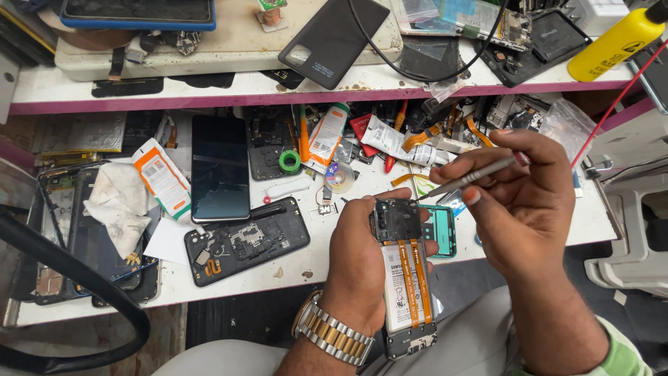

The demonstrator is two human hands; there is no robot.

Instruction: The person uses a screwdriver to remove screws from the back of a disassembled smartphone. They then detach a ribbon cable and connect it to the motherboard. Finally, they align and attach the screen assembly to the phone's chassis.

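My left hand [358,261] grips an opened phone [406,278] upright over my lap, its white battery and two orange flex cables showing. A metal watch sits on that wrist. My right hand [522,202] holds a thin grey metal tool [467,177] like a pen. The tool's tip touches the phone's black top section near its upper right corner. Behind the phone, a teal phone frame [440,230] lies on the bench.
On the white bench lie a dark phone screen [220,167], an open black phone back [247,240], a crumpled cloth [118,202], glue tubes, a green tape ring [289,161] and loose parts. A yellow bottle [612,45] stands on the shelf above. A black cable loops at left.
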